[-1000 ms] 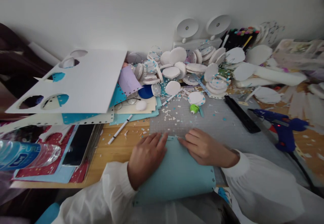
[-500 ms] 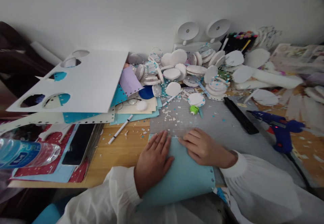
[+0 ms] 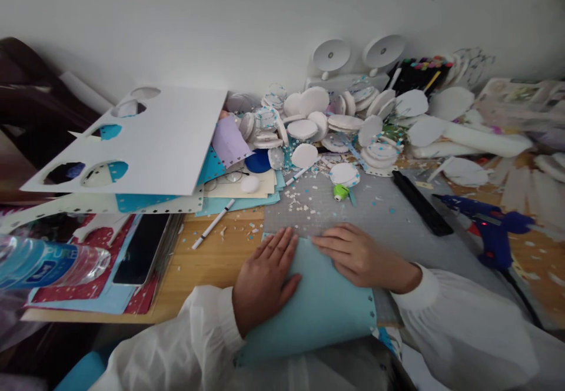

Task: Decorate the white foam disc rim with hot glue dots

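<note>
A sheet of light blue paper (image 3: 315, 314) lies in front of me, with small shaped holes punched along its right edge; its near part reaches past the table edge. My left hand (image 3: 267, 282) rests flat on its left side, fingers stretched out and pointing away from me. On the far right part of the paper lies my right hand (image 3: 359, 258), its fingers stretched leftward along the far edge and holding nothing. A grey cutting mat (image 3: 375, 211) is underneath. Beyond the hands stands a small green craft punch (image 3: 341, 192).
White foam discs (image 3: 304, 129) pile up at the back. At right lie a black utility knife (image 3: 421, 202) and a blue glue gun (image 3: 485, 220). A white board with holes (image 3: 172, 138), a pen (image 3: 213, 224), a phone (image 3: 142, 249) and a water bottle (image 3: 57, 264) are at left.
The fingers of my right hand have straightened and lie flatter on the paper. My left hand stays in place. The whole view has shifted slightly.
</note>
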`<state>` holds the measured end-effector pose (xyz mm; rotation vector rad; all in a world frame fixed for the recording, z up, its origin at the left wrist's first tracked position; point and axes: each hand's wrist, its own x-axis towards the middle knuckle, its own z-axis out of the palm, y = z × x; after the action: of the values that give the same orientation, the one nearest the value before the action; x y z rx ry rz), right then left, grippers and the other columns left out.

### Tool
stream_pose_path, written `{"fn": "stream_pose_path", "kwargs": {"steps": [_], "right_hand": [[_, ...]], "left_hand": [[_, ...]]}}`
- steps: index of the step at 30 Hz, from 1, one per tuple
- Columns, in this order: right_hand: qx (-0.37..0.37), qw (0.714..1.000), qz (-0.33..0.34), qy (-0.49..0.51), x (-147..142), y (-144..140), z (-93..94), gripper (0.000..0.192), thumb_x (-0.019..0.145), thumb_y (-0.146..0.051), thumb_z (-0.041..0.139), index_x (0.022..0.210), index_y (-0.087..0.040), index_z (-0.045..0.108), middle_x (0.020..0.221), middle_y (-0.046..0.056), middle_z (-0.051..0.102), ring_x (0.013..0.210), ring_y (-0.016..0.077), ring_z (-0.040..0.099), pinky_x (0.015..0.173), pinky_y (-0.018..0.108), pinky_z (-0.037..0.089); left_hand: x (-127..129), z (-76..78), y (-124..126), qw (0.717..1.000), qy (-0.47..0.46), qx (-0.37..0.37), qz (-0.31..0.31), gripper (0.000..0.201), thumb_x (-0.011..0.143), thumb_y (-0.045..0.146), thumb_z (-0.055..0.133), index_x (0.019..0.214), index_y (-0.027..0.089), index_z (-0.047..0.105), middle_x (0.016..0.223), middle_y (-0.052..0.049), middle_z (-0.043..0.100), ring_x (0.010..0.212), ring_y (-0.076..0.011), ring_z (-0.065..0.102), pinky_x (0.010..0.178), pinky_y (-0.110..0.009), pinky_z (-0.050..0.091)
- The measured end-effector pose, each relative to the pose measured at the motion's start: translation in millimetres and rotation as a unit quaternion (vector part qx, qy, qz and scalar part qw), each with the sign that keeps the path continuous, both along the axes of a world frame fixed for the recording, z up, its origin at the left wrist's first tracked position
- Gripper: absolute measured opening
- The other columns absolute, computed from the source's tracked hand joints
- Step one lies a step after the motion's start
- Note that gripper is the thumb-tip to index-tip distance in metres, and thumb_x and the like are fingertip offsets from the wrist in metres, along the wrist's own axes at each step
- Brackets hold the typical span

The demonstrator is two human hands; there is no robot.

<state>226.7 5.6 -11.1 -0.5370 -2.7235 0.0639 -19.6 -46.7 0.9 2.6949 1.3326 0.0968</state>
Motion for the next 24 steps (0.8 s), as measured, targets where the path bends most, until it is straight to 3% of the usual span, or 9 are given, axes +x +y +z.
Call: {"fn": "stream_pose_path", "kwargs": {"steps": [20, 24], "right_hand": [[-0.046, 0.998, -0.051, 0.006, 47.5, -23.0, 0.6, 0.039, 0.087, -0.012, 0.048, 0.125, -0.012, 0.056, 0.119, 0.012, 0.064, 0.107, 0.0226, 0.054, 0.089, 0.041, 0.047], [-0.047, 0.997, -0.059, 0.023, 47.6, -23.1, -2.2, 0.034, 0.087, -0.012, 0.048, 0.120, -0.013, 0.059, 0.109, 0.011, 0.066, 0.100, 0.0217, 0.055, 0.086, 0.041, 0.047]], "left_hand": [[-6.9, -0.6, -4.9, 1.000, 0.010, 0.023, 0.016, 0.063, 0.093, 0.044, 0.038, 0.145, 0.011, 0.027, 0.151, -0.013, 0.031, 0.140, -0.0254, 0.030, 0.113, -0.041, 0.028], [-6.9, -0.2, -5.1, 1.000, 0.007, 0.019, 0.017, 0.062, 0.093, 0.044, 0.038, 0.145, 0.011, 0.027, 0.152, -0.012, 0.030, 0.140, -0.0249, 0.029, 0.113, -0.041, 0.028]]}}
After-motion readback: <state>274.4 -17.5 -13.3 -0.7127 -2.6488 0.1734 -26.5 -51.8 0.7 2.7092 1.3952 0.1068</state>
